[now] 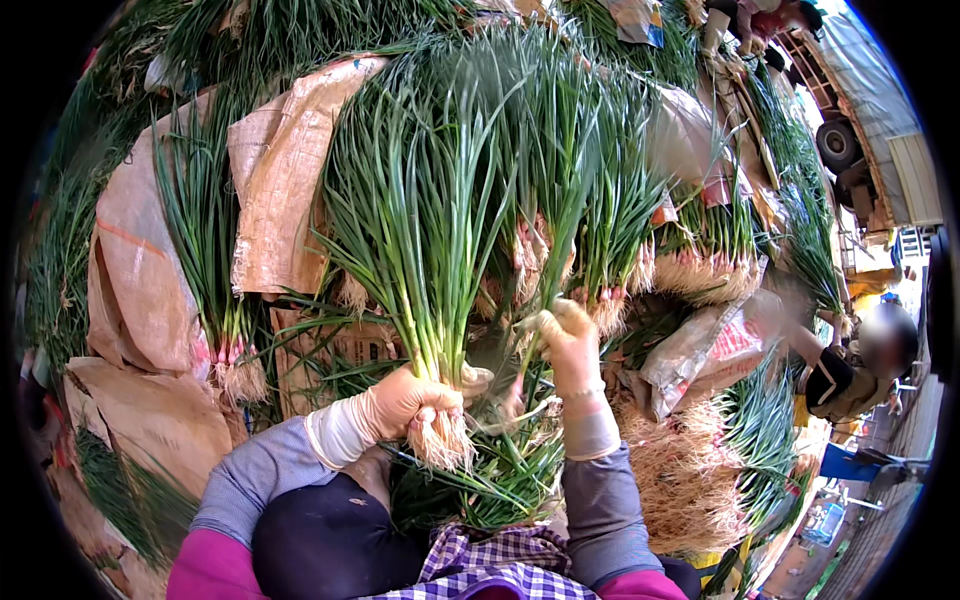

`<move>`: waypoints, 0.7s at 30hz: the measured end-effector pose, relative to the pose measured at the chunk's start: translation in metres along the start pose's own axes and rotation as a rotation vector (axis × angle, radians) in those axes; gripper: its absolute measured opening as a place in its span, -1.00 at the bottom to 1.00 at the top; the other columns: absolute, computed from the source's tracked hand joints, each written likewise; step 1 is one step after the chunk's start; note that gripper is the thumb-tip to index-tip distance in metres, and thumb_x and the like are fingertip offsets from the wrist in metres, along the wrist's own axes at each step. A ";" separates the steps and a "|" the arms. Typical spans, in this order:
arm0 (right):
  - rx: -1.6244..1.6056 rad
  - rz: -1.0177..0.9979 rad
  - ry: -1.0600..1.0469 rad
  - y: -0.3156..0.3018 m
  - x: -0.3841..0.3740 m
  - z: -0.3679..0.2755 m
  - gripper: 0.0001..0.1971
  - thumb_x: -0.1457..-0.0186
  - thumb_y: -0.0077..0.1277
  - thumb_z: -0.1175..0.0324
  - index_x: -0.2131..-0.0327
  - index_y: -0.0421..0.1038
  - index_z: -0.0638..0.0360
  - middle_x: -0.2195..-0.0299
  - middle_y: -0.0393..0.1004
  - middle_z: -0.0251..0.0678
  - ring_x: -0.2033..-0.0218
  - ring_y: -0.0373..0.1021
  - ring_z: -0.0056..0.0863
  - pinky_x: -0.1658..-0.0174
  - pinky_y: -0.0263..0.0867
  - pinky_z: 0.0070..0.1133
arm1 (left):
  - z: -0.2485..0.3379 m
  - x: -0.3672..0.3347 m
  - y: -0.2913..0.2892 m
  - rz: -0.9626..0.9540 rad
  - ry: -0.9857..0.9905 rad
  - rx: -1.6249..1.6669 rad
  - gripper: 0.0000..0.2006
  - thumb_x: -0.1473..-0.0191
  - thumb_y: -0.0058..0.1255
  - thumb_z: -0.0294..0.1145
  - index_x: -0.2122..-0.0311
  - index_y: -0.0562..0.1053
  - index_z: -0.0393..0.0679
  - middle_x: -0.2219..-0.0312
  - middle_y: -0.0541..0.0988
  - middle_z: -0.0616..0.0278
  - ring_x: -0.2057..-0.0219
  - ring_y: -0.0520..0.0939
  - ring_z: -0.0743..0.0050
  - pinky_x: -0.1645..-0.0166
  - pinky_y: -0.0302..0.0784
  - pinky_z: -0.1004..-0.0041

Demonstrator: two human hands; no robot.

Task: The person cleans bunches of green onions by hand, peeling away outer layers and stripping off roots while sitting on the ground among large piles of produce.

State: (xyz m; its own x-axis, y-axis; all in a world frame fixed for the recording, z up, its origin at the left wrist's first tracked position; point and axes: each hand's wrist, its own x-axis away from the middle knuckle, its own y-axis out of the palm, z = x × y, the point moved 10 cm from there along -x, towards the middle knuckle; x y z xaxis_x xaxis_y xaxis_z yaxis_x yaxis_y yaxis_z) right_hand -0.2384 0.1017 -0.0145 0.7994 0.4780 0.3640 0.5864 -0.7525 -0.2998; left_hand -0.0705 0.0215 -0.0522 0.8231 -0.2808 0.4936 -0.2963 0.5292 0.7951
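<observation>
A thick bunch of spring onions [425, 250] stands nearly upright in my left hand [400, 402], which is closed around the stems just above the pale, stringy roots. The long green leaves fan out away from me. To the right, my right hand [568, 345] is closed on a thin spring onion stalk [525, 358], its root end blurred and hanging beside the bunch. Both hands wear pale gloves. Loose green leaves [510, 480] lie below them, near my lap.
More spring onion bundles [610, 230] stand just beyond my hands. A large pile of rooted onions [690, 470] lies at the right, beside a whitish sack [710, 350]. Tan woven sacks [290, 170] drape at the left. Another person [850, 370] is at the far right.
</observation>
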 end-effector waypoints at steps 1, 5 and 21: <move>-0.069 -0.082 0.059 0.012 0.006 0.008 -0.80 -0.13 -0.13 0.41 0.20 0.29 0.33 0.45 0.50 -0.25 0.48 0.42 -0.62 0.47 0.33 -0.76 | 0.002 -0.001 0.002 -0.063 0.017 -0.019 -0.66 0.10 -0.05 -0.57 0.13 0.38 -0.26 0.41 0.52 0.15 0.44 0.56 0.53 0.34 0.51 0.54; -0.094 -0.170 0.140 0.061 0.031 0.023 -0.86 -0.16 -0.15 0.42 0.27 0.31 0.28 0.49 0.47 -0.24 0.60 0.37 -0.57 0.56 0.27 -0.74 | -0.028 -0.011 -0.021 -0.011 -0.115 0.067 -0.69 0.09 -0.10 -0.60 0.15 0.32 -0.38 0.35 0.53 -0.06 0.40 0.61 0.22 0.31 0.60 0.36; 0.134 -0.356 -0.071 0.053 0.036 -0.003 -0.65 -0.12 -0.09 0.22 0.10 0.38 0.24 0.18 0.46 -0.17 0.23 0.43 -0.43 0.18 0.34 -0.55 | 0.026 0.031 0.036 -0.350 0.019 0.501 -0.61 0.21 -0.07 -0.61 0.15 0.35 -0.11 0.32 0.39 0.10 0.32 0.46 0.15 0.15 0.46 -0.04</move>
State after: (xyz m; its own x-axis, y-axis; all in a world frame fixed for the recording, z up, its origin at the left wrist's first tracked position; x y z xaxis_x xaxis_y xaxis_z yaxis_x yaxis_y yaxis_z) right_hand -0.1794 0.0776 -0.0149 0.5470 0.7322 0.4058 0.8370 -0.4703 -0.2797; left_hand -0.0688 0.0109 0.0008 0.9201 -0.3529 0.1700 -0.1945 -0.0347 0.9803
